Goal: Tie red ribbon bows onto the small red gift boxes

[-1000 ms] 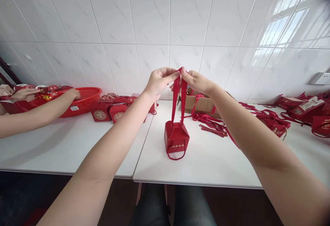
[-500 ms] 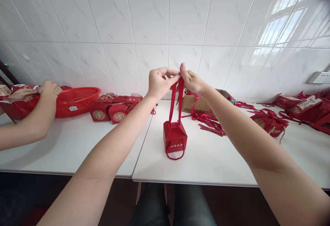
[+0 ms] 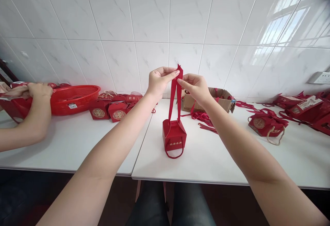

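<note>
A small red gift box (image 3: 174,136) with gold characters and a red cord handle stands upright on the white table in front of me. From its top a red ribbon (image 3: 172,98) runs up in two strands to my hands. My left hand (image 3: 160,81) pinches the ribbon near its upper ends, which stick up above the fingers. Just below, on the other side, my right hand (image 3: 196,85) has its thumb and forefinger closed on the ribbon. The right hand's other fingers are curled.
On the left a co-worker's hands (image 3: 38,90) work beside a red plastic basket (image 3: 74,98). Red boxes (image 3: 100,113) stand near it. Behind my right arm are a cardboard box (image 3: 221,104) and loose ribbons (image 3: 201,116); a ribboned red box (image 3: 265,124) sits farther right.
My right hand has slid a little down and right on the ribbon, its thumb now lower, uncovering the ribbon's ends. The co-worker's hand has moved left.
</note>
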### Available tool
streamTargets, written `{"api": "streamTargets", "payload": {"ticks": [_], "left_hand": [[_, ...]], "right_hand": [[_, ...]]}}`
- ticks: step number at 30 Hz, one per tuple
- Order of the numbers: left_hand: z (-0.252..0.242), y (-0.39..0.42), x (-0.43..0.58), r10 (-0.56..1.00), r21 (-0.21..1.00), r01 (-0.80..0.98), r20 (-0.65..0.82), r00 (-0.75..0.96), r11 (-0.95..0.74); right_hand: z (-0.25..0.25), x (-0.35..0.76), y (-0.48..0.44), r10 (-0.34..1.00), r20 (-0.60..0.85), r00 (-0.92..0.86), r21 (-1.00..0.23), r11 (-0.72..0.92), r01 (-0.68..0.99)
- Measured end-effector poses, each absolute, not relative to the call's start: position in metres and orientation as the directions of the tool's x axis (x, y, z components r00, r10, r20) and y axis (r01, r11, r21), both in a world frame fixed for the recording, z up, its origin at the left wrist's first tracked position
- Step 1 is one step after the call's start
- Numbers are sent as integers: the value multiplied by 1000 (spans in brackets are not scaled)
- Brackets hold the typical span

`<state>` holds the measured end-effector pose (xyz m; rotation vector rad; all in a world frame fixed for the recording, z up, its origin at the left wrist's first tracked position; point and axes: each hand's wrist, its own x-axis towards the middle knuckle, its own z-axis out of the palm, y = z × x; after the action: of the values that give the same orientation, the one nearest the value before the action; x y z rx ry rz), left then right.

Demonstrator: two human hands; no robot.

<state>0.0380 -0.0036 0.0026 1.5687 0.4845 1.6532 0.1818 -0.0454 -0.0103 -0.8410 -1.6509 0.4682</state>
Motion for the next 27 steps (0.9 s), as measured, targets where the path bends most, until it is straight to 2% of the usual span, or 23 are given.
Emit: {"api": "streamTargets", "payload": {"ticks": [5,10,22,27], "left_hand": [[1,0,34,811,799,-339,567,148,-497],[2,-1,29,855,847,-331,488,176,-416],[1,-6,30,839,828,-275,532,114,-488],[6,-8,31,796,800,-210,592,124,-562]], "right_hand": [[-16,178,-44,733,681,-3,-719,669,190],[-23,183,-40,750,658,70,-748,640,176],[-21,175,-37,750,652,116,-758,650,55],[-16,172,-38,755,654,53,-752,641,152]]}}
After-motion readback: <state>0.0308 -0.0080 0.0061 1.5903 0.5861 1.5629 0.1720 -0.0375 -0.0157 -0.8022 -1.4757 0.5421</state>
